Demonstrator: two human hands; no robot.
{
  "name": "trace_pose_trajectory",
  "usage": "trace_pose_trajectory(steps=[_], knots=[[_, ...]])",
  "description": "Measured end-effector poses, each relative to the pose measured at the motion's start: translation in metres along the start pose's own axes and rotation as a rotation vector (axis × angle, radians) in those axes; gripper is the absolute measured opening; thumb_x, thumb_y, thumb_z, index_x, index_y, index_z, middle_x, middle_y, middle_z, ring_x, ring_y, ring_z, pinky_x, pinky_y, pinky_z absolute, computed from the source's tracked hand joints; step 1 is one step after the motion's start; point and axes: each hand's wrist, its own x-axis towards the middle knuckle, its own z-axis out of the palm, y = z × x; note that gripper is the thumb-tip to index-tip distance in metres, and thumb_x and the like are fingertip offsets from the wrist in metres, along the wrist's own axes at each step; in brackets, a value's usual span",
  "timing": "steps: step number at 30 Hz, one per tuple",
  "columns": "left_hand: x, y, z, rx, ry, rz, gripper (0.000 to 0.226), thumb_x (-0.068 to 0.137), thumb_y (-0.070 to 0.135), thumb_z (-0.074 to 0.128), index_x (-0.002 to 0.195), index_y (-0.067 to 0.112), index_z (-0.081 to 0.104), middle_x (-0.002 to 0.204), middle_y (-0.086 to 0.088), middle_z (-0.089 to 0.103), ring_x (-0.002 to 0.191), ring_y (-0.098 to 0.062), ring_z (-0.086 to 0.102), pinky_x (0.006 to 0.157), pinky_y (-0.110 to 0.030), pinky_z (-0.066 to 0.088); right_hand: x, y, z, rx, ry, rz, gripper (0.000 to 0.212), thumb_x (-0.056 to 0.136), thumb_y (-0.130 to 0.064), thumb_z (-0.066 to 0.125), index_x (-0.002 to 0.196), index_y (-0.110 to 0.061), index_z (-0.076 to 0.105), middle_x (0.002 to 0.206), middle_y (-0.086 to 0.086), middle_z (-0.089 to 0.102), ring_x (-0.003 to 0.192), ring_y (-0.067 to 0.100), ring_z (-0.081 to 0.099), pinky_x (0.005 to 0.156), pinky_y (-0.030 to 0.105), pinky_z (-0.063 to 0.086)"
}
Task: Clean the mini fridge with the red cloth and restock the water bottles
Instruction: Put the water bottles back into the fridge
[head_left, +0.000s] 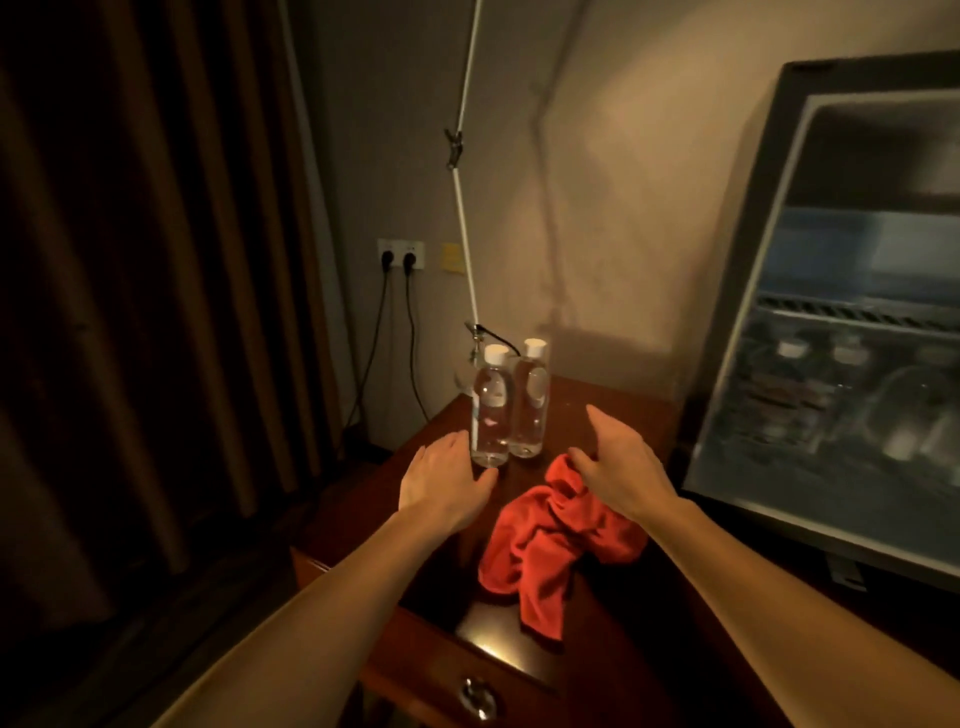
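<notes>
Two clear plastic bottles (509, 402), cylindrical with white caps, stand touching each other near the far edge of the glossy dark wood desk (597, 670). The left hand (447, 480) lies flat beside the left bottle's base, fingers straight, its grip wide and holding nothing. The right hand (615, 462) reaches over the crumpled red cloth (556, 540), fingers spread and loose, grip wide. The soft, folded cloth lies mid-desk. At the right edge stands the fridge (831, 322), its glass door blurred.
</notes>
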Motion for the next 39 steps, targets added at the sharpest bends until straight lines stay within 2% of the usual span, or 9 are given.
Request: trace_pose_trajectory(steps=[6,9,13,19,23,27,31,34,39], knots=[[0.037,-0.006,0.009,-0.194,0.027,-0.137,0.077,0.088,0.052,0.059,0.15,0.021,0.025,0.142,-0.001,0.05,0.127,-0.022,0.051,0.097,-0.04,0.045,0.056,-0.006,0.025,0.13,-0.053,0.145,0.082,0.085,-0.04,0.069,0.148,-0.008,0.029,0.144,0.017,0.046,0.132,0.033,0.045,0.105,0.038,0.04],[0.054,-0.001,0.018,-0.321,0.033,-0.151,0.07,0.082,0.054,0.064,0.14,0.029,0.034,0.134,0.001,0.056,0.121,-0.024,0.056,0.092,-0.04,0.047,0.078,-0.007,0.037,0.229,-0.069,0.144,0.067,0.078,-0.039,0.076,0.133,-0.015,0.045,0.131,0.011,0.059,0.123,0.034,0.053,0.095,0.037,0.043],[0.071,0.005,0.031,-0.461,0.028,-0.162,0.06,0.074,0.049,0.071,0.124,0.03,0.045,0.122,0.003,0.062,0.111,-0.022,0.061,0.09,-0.042,0.052,0.097,-0.009,0.052,0.346,-0.07,0.146,0.064,0.072,-0.041,0.078,0.125,-0.02,0.049,0.123,0.006,0.062,0.117,0.031,0.056,0.091,0.034,0.044],[0.083,0.008,0.044,-0.515,0.012,-0.166,0.054,0.076,0.041,0.077,0.112,0.029,0.039,0.111,0.002,0.063,0.107,-0.025,0.062,0.083,-0.035,0.05,0.1,-0.004,0.062,0.456,-0.007,0.202,0.052,0.068,-0.039,0.082,0.107,-0.023,0.05,0.104,-0.001,0.066,0.102,0.022,0.06,0.076,0.03,0.043],[0.08,0.013,0.042,-0.524,0.034,-0.185,0.058,0.073,0.043,0.078,0.113,0.027,0.04,0.113,-0.001,0.064,0.107,-0.028,0.062,0.088,-0.043,0.051,0.094,-0.003,0.059,0.447,0.044,0.196,0.051,0.064,-0.041,0.082,0.1,-0.022,0.052,0.098,-0.002,0.068,0.095,0.021,0.064,0.074,0.03,0.047],[0.063,0.02,0.04,-0.546,0.053,-0.191,0.058,0.072,0.051,0.075,0.113,0.026,0.042,0.112,-0.003,0.066,0.103,-0.031,0.063,0.085,-0.044,0.053,0.077,0.001,0.05,0.415,0.068,0.187,0.048,0.064,-0.039,0.081,0.099,-0.023,0.053,0.096,-0.001,0.068,0.092,0.022,0.064,0.068,0.027,0.04],[0.045,0.034,0.031,-0.551,0.039,-0.156,0.057,0.07,0.054,0.072,0.11,0.027,0.042,0.109,-0.005,0.066,0.101,-0.033,0.063,0.084,-0.044,0.052,0.055,0.007,0.025,0.42,0.133,0.176,0.045,0.064,-0.035,0.082,0.098,-0.025,0.054,0.091,-0.007,0.068,0.083,0.014,0.062,0.064,0.021,0.039],[0.033,0.052,0.015,-0.52,0.047,-0.105,0.054,0.072,0.053,0.071,0.108,0.026,0.041,0.109,-0.008,0.066,0.101,-0.036,0.062,0.082,-0.044,0.051,0.036,0.012,-0.001,0.476,0.209,0.173,0.046,0.064,-0.026,0.085,0.099,-0.021,0.056,0.085,-0.01,0.064,0.072,0.004,0.057,0.054,0.002,0.035],[0.011,0.093,-0.01,-0.515,0.095,-0.022,0.055,0.073,0.055,0.072,0.106,0.025,0.04,0.107,-0.009,0.065,0.098,-0.036,0.062,0.083,-0.046,0.051,0.001,0.03,-0.045,0.499,0.342,0.173,0.049,0.061,-0.024,0.089,0.097,-0.019,0.057,0.087,-0.004,0.068,0.072,0.005,0.062,0.055,0.004,0.039]])
